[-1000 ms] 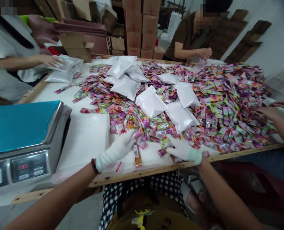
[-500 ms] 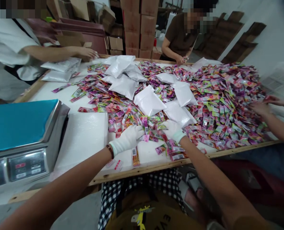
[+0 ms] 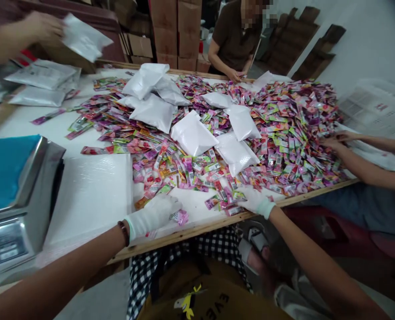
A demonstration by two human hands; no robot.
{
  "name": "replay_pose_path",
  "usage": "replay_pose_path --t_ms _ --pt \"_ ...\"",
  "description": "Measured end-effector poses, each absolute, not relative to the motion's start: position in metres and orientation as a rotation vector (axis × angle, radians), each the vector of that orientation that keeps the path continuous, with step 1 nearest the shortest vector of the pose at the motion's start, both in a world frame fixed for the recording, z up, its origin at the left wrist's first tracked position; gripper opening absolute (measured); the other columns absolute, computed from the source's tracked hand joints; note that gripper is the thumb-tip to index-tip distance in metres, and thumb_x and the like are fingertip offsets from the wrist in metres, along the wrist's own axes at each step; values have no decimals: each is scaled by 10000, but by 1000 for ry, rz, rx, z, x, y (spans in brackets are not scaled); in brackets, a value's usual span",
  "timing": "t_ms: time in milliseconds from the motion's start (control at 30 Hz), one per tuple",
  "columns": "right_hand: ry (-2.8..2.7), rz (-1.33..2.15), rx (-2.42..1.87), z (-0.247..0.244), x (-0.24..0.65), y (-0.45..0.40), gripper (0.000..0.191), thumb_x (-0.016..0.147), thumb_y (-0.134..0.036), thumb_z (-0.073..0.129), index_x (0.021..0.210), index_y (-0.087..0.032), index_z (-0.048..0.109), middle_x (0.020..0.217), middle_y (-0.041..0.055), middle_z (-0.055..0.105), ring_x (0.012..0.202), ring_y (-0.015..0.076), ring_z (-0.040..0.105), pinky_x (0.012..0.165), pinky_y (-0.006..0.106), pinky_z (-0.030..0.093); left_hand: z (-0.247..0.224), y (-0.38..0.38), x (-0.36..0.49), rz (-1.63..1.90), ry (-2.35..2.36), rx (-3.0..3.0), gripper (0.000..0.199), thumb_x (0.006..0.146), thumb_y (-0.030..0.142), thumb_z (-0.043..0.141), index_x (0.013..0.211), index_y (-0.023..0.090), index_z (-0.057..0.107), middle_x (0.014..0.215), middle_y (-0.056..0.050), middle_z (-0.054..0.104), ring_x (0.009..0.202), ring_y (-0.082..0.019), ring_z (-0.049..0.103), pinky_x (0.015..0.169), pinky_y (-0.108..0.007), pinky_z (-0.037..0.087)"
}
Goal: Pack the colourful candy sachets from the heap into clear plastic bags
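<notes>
A broad heap of small colourful sachets covers much of the white table. My left hand, in a white glove, is low over the near edge, its fingers closed around a pink-purple sachet. My right hand, also gloved, touches a few sachets near the wooden edge; its fingers are bent, and a green-and-yellow sachet shows at their tips. White sealed pouches lie on the heap beyond both hands.
A scale with a blue top stands at left, beside a stack of flat white bags. A person's hand holds a white pouch at upper left. Other people's hands are at the far edge and the right.
My left hand has moved nearer the table edge and my right hand has shifted right and nearer. The view has turned rightward. A person at left has lifted a white pouch.
</notes>
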State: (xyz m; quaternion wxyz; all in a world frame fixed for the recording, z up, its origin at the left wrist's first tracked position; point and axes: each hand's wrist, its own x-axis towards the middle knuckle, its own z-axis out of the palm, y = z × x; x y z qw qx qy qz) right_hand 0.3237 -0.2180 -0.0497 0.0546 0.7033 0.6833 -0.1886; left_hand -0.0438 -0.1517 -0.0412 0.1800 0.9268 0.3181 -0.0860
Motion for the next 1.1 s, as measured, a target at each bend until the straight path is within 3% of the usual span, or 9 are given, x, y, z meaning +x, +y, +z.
replay_pose_path --t_ms 100,200,367,500,667,867,967,1033,1100 --pt "2164 -528 2193 -47 326 -215 391 790 -330 669 1155 -189 676 1205 109 668 1120 269 626 981 354 466 -39 -150 -41 -214 878 2682 313 779 73 491 1001 158 695 1067 -127 670 1023 -290 607 991 -461 427" --pt "2180 -528 2353 -33 324 -211 415 805 -340 635 1196 -203 652 1135 91 694 1059 268 646 919 348 491 -30 -138 -40 89 1085 2467 318 835 141 466 1112 150 624 1064 -113 663 959 -235 618 909 -382 480" --pt "1931 -698 2599 -24 290 -194 567 813 -460 627 1333 -245 555 1068 73 719 992 267 671 840 337 499 -21 -88 -13 613 1487 1944 294 849 371 517 1028 155 602 918 -48 682 832 -186 630 781 -295 504" --pt "1844 -691 2427 -40 263 -179 587 693 -549 718 1165 -205 656 1090 122 708 1005 304 661 814 347 491 -34 -58 23 467 1699 1832 413 702 520 664 860 139 646 852 -90 697 835 -235 658 776 -309 499" --pt "1841 -855 2452 -53 270 -182 350 672 -409 726 926 -169 723 909 103 735 896 269 681 773 321 500 -56 -61 38 408 1595 1811 233 596 331 734 719 152 651 765 -105 695 836 -264 674 774 -316 502" --pt "2210 -1548 2893 -53 311 -195 370 716 -470 635 954 -190 680 986 53 731 933 226 670 861 345 527 -26 -74 -3 794 1350 1575 332 713 392 626 929 140 637 816 -26 684 746 -178 632 706 -282 516" --pt "2199 -1151 3037 -49 317 -187 412 754 -462 616 1066 -199 664 972 58 729 913 230 676 849 355 525 3 -72 -30 850 1329 1579 276 722 371 598 883 147 613 734 -11 654 680 -172 607 675 -283 507" --pt "2145 -735 2965 -44 309 -177 496 736 -445 660 1176 -218 641 935 53 730 895 247 679 824 352 521 16 -71 -43 723 1483 1788 211 751 349 564 834 160 610 699 -16 646 675 -183 609 680 -287 499" --pt "2204 -581 2783 -40 290 -165 565 740 -449 680 1258 -233 611 965 54 731 914 253 679 814 333 517 17 -75 -50 490 1610 2068 189 780 336 547 827 170 624 764 -44 678 747 -202 639 737 -294 496"
